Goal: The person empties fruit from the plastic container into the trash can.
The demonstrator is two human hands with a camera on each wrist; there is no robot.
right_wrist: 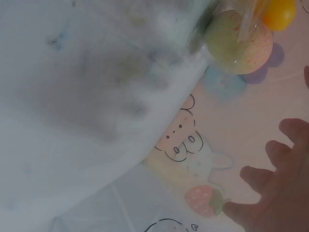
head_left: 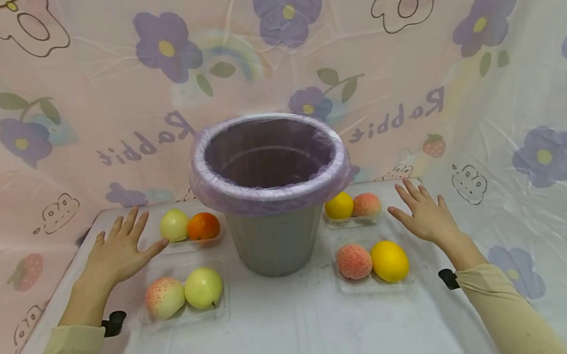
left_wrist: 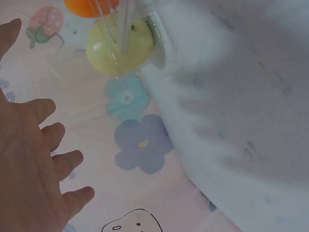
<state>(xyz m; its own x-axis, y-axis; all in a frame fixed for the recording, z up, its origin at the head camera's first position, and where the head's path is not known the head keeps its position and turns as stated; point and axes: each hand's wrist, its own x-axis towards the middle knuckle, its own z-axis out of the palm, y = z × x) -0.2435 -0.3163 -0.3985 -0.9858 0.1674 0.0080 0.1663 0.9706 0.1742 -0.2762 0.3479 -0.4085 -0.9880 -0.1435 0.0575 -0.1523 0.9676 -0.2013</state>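
In the head view my left hand [head_left: 119, 255] is spread palm down at the left, holding nothing, beside a clear tray with a pale green fruit [head_left: 174, 225] and an orange [head_left: 203, 226]. My right hand [head_left: 423, 213] is likewise spread at the right, near a tray with a yellow fruit [head_left: 339, 205] and a peach [head_left: 366, 205]. Closer in, the left front tray bears a peach [head_left: 165, 297] and a pale green fruit [head_left: 204, 288]; the right front tray bears a reddish peach [head_left: 354, 261] and a yellow fruit [head_left: 390, 261]. Straight fingers show in both wrist views.
A grey bucket [head_left: 278, 240] lined with a thin purple bag [head_left: 275, 199] stands between the trays, its opening facing up. Behind the white table [head_left: 294, 343] hangs a patterned curtain [head_left: 230, 100], which continues along both sides.
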